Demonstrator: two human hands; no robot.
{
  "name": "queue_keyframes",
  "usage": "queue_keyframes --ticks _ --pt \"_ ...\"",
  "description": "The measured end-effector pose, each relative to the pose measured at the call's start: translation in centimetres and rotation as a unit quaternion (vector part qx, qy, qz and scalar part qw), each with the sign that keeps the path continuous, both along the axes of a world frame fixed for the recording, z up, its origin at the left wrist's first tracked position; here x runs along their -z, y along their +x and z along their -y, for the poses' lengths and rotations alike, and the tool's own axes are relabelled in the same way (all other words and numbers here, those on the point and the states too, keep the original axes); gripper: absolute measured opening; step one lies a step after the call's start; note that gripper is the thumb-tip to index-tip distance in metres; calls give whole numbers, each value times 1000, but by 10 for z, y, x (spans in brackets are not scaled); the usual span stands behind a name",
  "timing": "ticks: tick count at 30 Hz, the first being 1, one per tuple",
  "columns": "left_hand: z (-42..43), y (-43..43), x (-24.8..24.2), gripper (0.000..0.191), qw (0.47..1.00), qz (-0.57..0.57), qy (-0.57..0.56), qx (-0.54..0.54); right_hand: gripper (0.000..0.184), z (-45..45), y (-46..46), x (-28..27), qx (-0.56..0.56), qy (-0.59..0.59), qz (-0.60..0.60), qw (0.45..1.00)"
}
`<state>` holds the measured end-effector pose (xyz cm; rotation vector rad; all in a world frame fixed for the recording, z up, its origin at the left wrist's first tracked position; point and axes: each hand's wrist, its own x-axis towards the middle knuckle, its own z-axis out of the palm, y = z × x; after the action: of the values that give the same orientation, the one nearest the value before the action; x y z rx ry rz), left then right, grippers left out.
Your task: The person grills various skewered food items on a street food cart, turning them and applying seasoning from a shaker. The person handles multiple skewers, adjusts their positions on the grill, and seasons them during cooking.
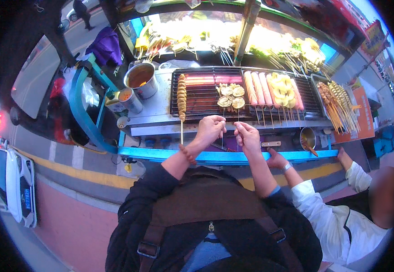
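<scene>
Both my hands are at the front edge of a grill (200,91) on a street-food cart. My left hand (212,128), with a beaded bracelet at the wrist, pinches a thin skewer (223,139). My right hand (247,135) pinches a second skewer (238,144) beside it. Above my fingers, round browned slices of food (231,96) lie on the grate at the skewers' upper ends. A spiral-cut potato on a stick (181,98) lies to the left. Pink sausages (258,89) and pale yellow ring slices (281,90) on sticks lie to the right.
A pot of red-brown sauce (140,80) and a metal canister (130,100) stand left. A tray of skewers (316,85) and a small pot with a handled tool (307,137) are right. A blue rail (217,157) crosses in front. Another person's hand (277,159) rests at it.
</scene>
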<state>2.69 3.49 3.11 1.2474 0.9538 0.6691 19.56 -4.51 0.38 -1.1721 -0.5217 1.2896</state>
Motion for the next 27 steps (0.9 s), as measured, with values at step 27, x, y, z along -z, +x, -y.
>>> queue_keyframes --ticks 27 --pt "2 -120 -12 32 886 -219 356 -199 29 -22 -69 22 -86 -51 153 983"
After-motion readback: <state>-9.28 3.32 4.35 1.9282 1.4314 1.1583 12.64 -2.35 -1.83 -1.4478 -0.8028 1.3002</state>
